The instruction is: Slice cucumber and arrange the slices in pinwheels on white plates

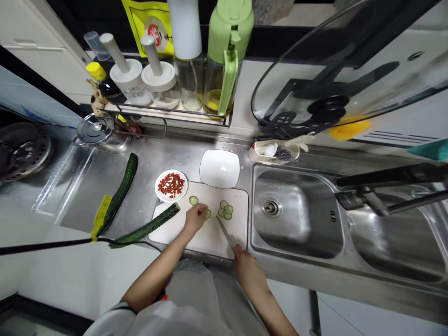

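Observation:
My right hand (pixel 245 266) is closed around the handle of a kitchen knife (pixel 226 233), whose blade points away from me over the white cutting board (pixel 168 233). Over the middle of the board, my left hand (pixel 196 217) has its fingers pinched together at a cucumber slice (pixel 208 214), partly hidden by the fingertips. Several overlapping cucumber slices (pixel 226 211) lie right of the knife tip, and a single slice (pixel 193 200) lies beyond my left hand. A cut cucumber (pixel 150 226) rests across the board's left edge, its cut end toward my left hand.
Behind the board stand a plate of red pieces (pixel 167 185) and a white dish (pixel 220 168). A whole cucumber (pixel 122 191) with a yellow tag lies left. The steel sink (pixel 297 210) and faucet (pixel 392 186) are right; a rack (pixel 175 114) holds jars and bottles above.

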